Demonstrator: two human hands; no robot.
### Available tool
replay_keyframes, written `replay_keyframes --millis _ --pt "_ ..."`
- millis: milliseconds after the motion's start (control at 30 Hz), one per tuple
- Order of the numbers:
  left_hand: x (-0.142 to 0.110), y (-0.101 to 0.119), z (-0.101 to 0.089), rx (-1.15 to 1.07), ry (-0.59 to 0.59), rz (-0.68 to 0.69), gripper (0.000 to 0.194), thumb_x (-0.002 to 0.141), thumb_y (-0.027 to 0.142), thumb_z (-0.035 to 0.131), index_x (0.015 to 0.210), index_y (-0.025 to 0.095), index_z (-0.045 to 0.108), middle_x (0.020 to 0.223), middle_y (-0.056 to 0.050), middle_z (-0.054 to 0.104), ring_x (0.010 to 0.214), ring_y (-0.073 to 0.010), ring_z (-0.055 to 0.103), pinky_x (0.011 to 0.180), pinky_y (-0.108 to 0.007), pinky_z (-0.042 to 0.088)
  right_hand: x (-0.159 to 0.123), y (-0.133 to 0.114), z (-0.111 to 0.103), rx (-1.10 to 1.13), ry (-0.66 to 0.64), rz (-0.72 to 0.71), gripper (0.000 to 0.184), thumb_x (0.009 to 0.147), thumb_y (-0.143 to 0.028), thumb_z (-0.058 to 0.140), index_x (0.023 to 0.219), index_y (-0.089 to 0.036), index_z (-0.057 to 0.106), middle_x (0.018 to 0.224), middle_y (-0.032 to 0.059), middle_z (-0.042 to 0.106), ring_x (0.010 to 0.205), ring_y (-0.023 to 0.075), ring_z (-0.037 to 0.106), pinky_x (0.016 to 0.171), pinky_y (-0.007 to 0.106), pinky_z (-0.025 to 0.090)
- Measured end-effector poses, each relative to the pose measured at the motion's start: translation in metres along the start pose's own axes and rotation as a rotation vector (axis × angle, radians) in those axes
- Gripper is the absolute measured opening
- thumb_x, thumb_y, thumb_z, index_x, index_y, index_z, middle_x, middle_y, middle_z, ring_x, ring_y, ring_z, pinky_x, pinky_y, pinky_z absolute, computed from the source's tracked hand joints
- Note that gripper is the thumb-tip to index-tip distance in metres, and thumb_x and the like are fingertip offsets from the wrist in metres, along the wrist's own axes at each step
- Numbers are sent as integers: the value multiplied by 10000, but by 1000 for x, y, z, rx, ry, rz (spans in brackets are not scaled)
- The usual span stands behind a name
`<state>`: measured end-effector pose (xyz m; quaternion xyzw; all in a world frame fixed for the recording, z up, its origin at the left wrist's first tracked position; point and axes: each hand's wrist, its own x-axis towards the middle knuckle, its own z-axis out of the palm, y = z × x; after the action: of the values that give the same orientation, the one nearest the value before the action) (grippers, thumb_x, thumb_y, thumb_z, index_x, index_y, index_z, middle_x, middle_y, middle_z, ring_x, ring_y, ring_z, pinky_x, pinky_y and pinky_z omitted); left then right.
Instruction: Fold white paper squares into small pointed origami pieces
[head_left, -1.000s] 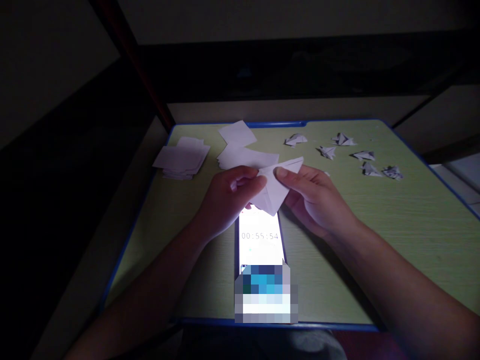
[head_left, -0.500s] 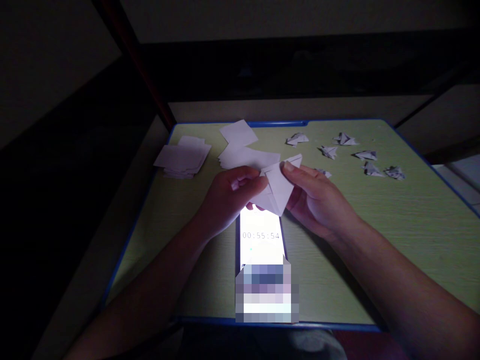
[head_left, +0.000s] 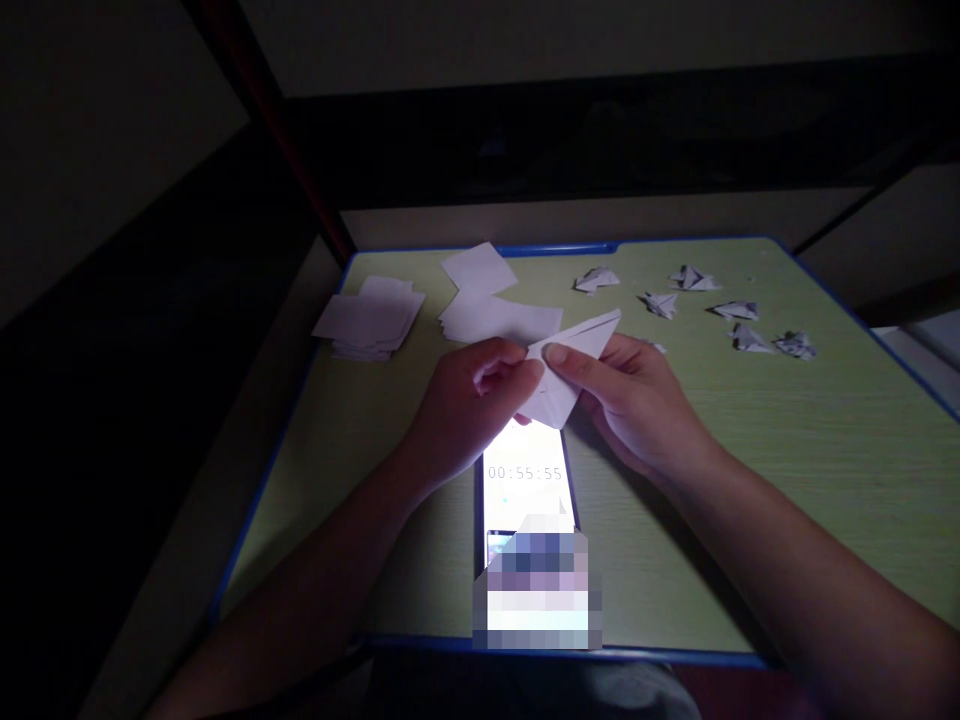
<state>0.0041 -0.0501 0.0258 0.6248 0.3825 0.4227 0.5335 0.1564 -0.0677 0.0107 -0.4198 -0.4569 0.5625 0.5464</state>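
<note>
Between my two hands is a folded sheet of white paper (head_left: pixel 564 395), held above the lit phone (head_left: pixel 523 500) that shows a running timer. My left hand (head_left: pixel 480 400) is closed on the paper's left side, thumb on top and the other fingers curled behind. My right hand (head_left: pixel 637 400) pinches the right side, its thumb lying flat on the upper face near the middle. A pointed corner of the paper sticks out to the upper right past the right thumb. The right fingertips behind the paper are hidden.
Several small folded paper figures (head_left: pixel 694 278) lie at the back right of the table (head_left: pixel 787 480). A stack of paper sheets (head_left: pixel 367 318) is at the back left. More loose sheets (head_left: pixel 499 315) lie just beyond my hands. A blue edge borders the tabletop.
My right thumb has slid leftward across the paper toward the left thumb. The paper's upper flap now lies flatter, its point reaching farther right. The timer has moved on one second.
</note>
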Motion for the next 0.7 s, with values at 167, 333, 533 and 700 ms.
replay_keyframes --millis 167,333,533,700 --pt "-1 -4 -1 64 73 4 82 726 227 597 678 177 553 593 17 598 502 -103 575 423 -200 485 0 4 -1 -43 -9 -16 195 768 -364 730 651 -234 643 611 -13 609 608 161 575 570 314 461" --pt "-2 -6 -2 282 65 149 78 761 199 590 689 170 579 601 13 622 515 -92 561 474 -205 456 -1 5 0 -59 14 -19 157 762 -382 730 718 -243 674 708 7 670 624 172 596 542 313 456" --pt "-5 -4 -4 538 39 364 144 814 167 583 671 158 591 570 31 593 497 -66 503 486 -194 384 -4 1 2 -95 101 -29 135 751 -375 741 756 -253 682 695 2 667 590 165 580 512 301 429" --pt "-7 -5 -5 597 31 410 144 837 201 596 701 158 604 587 31 589 510 -70 489 511 -201 383 -4 2 2 -57 142 -7 120 721 -333 775 752 -259 686 678 -9 657 577 151 561 510 294 418"
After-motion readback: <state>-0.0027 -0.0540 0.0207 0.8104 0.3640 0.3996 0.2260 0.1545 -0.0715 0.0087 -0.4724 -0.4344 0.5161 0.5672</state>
